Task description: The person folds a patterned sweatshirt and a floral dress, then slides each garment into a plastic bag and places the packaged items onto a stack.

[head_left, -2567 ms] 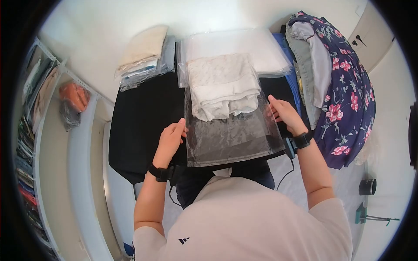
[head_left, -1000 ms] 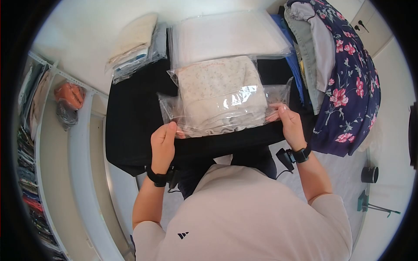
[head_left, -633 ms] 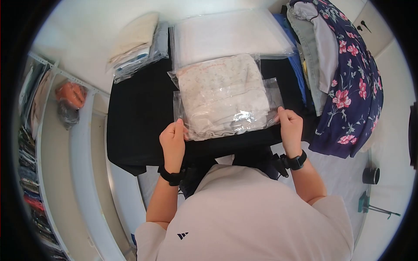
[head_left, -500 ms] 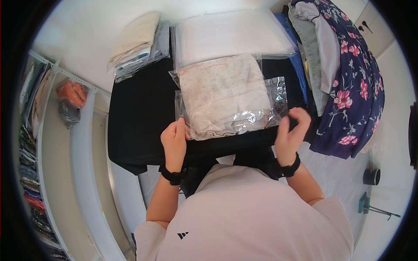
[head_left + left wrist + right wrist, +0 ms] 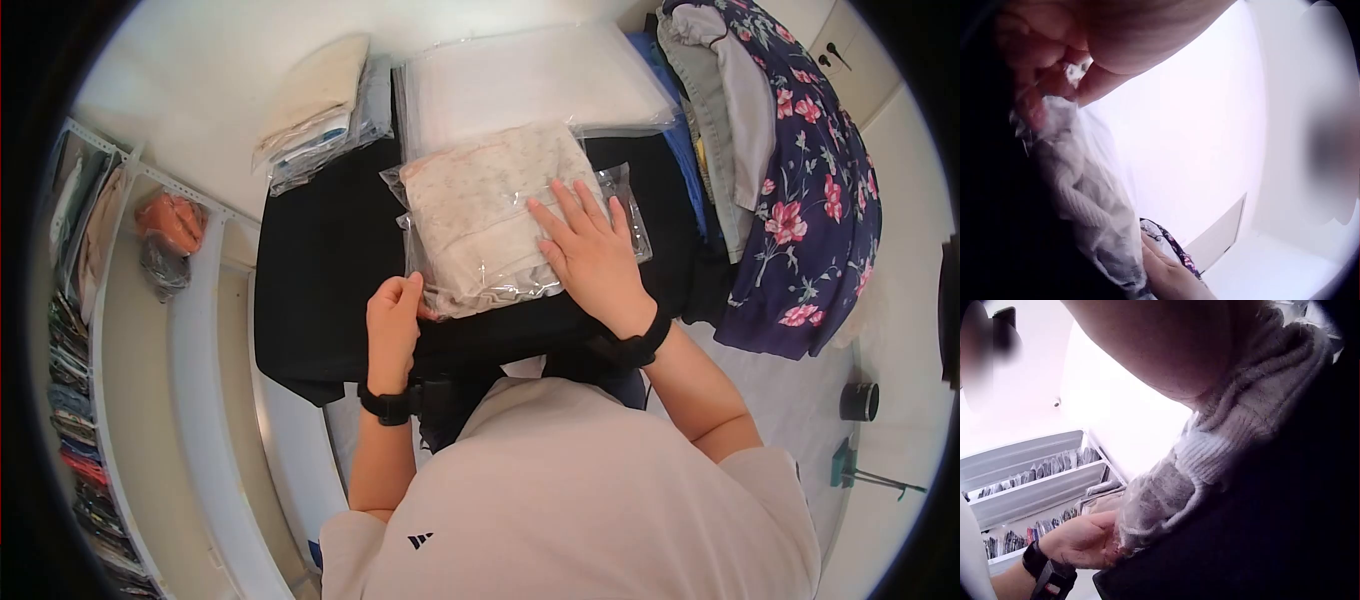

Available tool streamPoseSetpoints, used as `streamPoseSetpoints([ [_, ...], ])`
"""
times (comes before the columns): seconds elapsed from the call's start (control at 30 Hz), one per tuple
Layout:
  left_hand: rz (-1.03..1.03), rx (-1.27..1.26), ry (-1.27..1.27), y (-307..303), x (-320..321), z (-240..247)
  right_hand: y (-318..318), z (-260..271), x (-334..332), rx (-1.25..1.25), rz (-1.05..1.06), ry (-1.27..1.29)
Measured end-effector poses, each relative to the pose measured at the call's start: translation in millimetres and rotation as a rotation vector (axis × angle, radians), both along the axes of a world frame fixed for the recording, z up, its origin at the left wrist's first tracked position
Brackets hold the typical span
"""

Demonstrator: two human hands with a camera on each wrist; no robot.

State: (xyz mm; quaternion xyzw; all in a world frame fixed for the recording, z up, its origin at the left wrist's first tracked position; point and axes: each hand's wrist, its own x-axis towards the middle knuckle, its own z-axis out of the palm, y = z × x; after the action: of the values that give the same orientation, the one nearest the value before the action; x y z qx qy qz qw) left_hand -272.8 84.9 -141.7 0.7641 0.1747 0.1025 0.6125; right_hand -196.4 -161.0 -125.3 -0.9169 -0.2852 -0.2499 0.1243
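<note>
A folded cream garment (image 5: 490,200) with a small print lies inside a clear plastic bag (image 5: 627,215) on the black-covered table (image 5: 320,260). My left hand (image 5: 393,322) pinches the bag's near left corner between thumb and fingers. Spread flat, my right hand (image 5: 592,255) rests on the bagged garment's right half, fingers pointing away from me. In the left wrist view the left fingers (image 5: 1036,112) hold the crinkled plastic. Ribbed knit edges of the garment (image 5: 1204,456) show under the right hand in the right wrist view.
A stack of flat clear bags (image 5: 530,85) lies behind the garment. Bagged folded clothes (image 5: 325,110) sit at the back left. At right are piled clothes, with a floral navy garment (image 5: 790,200) on top. A shelf rack (image 5: 120,330) stands on the left.
The garment, earlier lying over the bag's upper part, is now inside it. My right hand has let go of the right corner and moved left onto the garment. The left keeps its corner.
</note>
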Motion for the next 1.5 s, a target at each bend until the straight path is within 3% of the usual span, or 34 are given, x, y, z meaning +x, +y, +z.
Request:
streamPoseSetpoints([
  [0.03,0.03,0.072,0.034,0.1,-1.5,5.5,-1.0,-0.4,-0.3,-0.002,0.0,-0.004],
  [0.07,0.148,0.51,-0.225,-2.7,-3.0,11.7,-1.7,-1.0,-0.6,-0.002,0.0,0.012],
  [0.1,0.262,0.66,-0.296,-8.7,-7.8,19.6,-1.6,-0.7,0.6,-0.001,-0.002,0.029],
  [0.17,0.029,0.932,-0.536,-32.0,-11.6,61.6,-0.8,1.4,1.4,-0.002,0.007,0.009],
  [0.23,-0.419,1.008,-0.525,-45.5,-1.1,75.0,-0.2,5.9,0.0,-0.021,0.03,-0.003],
  [0.27,-0.543,1.035,-0.502,-48.5,9.6,68.4,1.1,11.1,1.8,-0.067,0.019,-0.01],
  [0.3,-0.53,1.027,-0.496,-48.0,21.7,60.8,2.4,14.8,4.7,-0.113,0.009,-0.018],
  [0.37,-0.519,1.426,-0.398,-45.1,43.2,46.9,-3.6,17.9,19.2,-0.188,0.082,-0.042],
  [0.43,-0.522,1.433,-0.36,-35.1,53.5,38.6,-13.2,17.8,36.8,-0.258,0.145,-0.058],
  [0.53,-0.566,1.401,-0.263,-31.3,54.7,27.3,-24.5,14.2,54.1,-0.322,0.294,0.148],
  [0.83,-0.734,1.191,-0.098,-24.3,68.7,24.0,-25.5,4.7,69.8,-0.268,0.359,0.432],
  [1.2,-0.787,1.097,-0.067,-14.0,76.0,26.7,-35.1,3.3,79.4,-0.144,0.439,0.544],
  [1.27,-0.916,0.784,-0.04,2.0,84.8,35.3,-37.4,13.2,82.1,-0.076,0.496,0.591],
  [1.3,-0.905,0.795,-0.055,3.5,84.7,38.2,-37.5,19.0,80.2,-0.192,0.457,0.461],
  [1.37,-0.891,1.268,-0.095,4.9,79.7,45.4,-35.2,28.2,84.6,-0.304,0.421,0.325],
  [1.43,-0.874,1.255,-0.038,6.5,81.3,51.1,-35.0,32.2,91.7,-0.448,0.466,0.222],
  [1.5,-0.87,1.227,0.025,7.9,84.6,45.8,-36.1,27.9,97.2,-0.442,0.476,0.314],
])
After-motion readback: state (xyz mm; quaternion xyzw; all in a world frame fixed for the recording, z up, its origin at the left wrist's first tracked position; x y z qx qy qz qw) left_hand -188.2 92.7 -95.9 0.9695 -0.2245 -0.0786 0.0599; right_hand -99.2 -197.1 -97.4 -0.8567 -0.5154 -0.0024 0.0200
